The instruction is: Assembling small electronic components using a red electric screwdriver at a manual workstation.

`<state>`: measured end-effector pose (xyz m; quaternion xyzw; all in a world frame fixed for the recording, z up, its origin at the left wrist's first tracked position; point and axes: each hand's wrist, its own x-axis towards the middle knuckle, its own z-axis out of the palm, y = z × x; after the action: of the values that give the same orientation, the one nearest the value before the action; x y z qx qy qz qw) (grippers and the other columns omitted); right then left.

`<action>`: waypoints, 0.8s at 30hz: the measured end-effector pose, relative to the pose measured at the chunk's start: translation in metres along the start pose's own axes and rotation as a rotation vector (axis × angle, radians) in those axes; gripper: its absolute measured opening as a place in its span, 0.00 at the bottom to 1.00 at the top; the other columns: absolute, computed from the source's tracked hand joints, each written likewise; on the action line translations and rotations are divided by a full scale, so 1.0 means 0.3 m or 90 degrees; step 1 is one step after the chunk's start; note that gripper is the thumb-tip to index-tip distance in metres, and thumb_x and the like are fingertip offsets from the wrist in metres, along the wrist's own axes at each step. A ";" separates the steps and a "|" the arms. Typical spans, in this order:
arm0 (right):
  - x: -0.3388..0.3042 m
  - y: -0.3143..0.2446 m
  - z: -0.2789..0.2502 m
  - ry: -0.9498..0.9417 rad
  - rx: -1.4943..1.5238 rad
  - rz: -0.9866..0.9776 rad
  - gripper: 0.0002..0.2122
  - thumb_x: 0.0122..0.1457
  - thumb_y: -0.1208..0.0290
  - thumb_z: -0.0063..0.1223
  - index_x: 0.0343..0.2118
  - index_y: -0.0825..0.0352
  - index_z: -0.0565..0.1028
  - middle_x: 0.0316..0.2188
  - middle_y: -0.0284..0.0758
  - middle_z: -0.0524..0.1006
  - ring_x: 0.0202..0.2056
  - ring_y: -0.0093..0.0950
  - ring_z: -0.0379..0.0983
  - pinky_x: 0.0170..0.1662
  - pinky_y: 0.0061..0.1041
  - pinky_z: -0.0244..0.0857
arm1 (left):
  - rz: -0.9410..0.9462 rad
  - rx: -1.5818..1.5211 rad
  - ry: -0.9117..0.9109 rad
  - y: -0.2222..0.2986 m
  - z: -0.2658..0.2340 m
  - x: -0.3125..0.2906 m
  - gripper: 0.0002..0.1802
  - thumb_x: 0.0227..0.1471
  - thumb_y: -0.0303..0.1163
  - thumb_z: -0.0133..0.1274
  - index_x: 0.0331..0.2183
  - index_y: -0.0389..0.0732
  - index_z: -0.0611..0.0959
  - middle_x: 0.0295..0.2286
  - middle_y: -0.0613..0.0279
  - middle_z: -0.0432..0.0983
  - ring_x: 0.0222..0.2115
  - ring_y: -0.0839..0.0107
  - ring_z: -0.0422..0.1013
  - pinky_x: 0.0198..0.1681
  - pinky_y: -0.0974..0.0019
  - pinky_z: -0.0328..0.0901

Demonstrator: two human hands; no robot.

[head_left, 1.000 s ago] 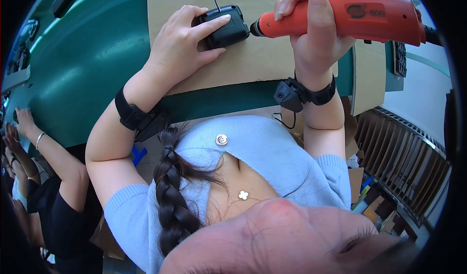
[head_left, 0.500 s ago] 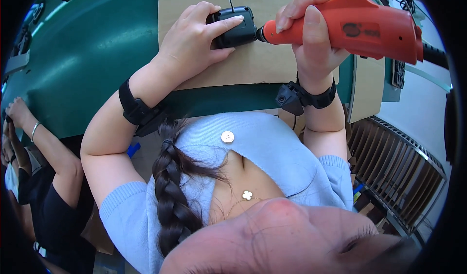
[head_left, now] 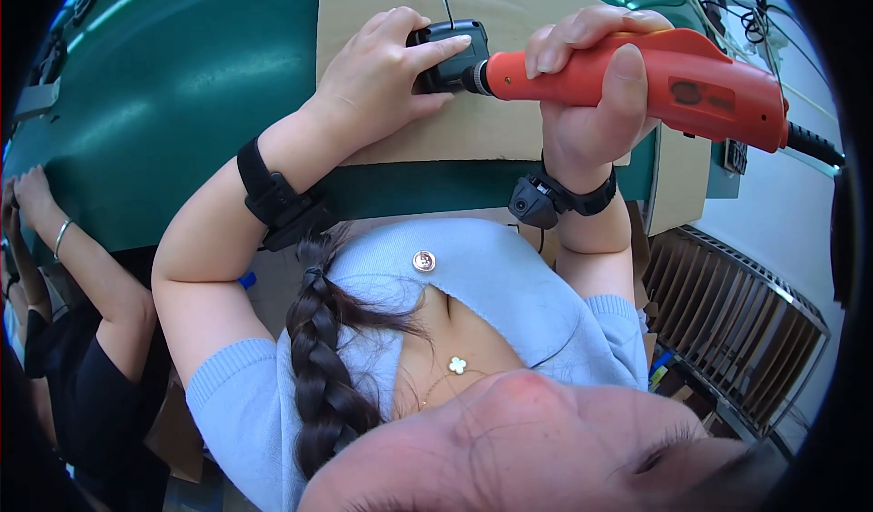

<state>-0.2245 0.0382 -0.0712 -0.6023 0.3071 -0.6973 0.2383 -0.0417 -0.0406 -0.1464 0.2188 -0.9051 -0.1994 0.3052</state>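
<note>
A small black plastic case (head_left: 462,50) with a thin wire coming from its far edge lies on a cardboard sheet (head_left: 518,135). My left hand (head_left: 386,62) grips the case from its left side, thumb and fingers around it and one finger across its top. My right hand (head_left: 596,80) is wrapped around a red electric screwdriver (head_left: 696,85), held nearly level with its cable off to the right. The tool's black tip is at the right near corner of the case; whether a screw sits under it is hidden.
The green tabletop (head_left: 191,121) stretches to the left under the cardboard. Another person's arm (head_left: 100,271) rests at its left edge. Tangled cables (head_left: 759,21) lie at the far right. A metal rack with upright panels (head_left: 737,303) stands at the lower right.
The case and my left hand have shifted slightly right in view. The screwdriver has tilted, its cable end lower, and its tip now overlaps the case's near corner.
</note>
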 end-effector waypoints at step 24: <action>0.038 0.069 0.057 -0.195 -0.112 0.032 0.09 0.61 0.77 0.52 0.43 0.67 0.70 0.29 0.38 0.78 0.25 0.26 0.76 0.32 0.28 0.75 | 0.024 -0.026 -0.001 -0.024 0.065 0.005 0.29 0.39 0.34 0.69 0.48 0.50 0.85 0.41 0.52 0.72 0.44 0.54 0.70 0.51 0.56 0.69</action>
<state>-0.2103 0.0135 -0.0767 -0.7119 0.3421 -0.5619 0.2458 -0.0533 -0.0429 -0.1634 0.1953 -0.9051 -0.2120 0.3126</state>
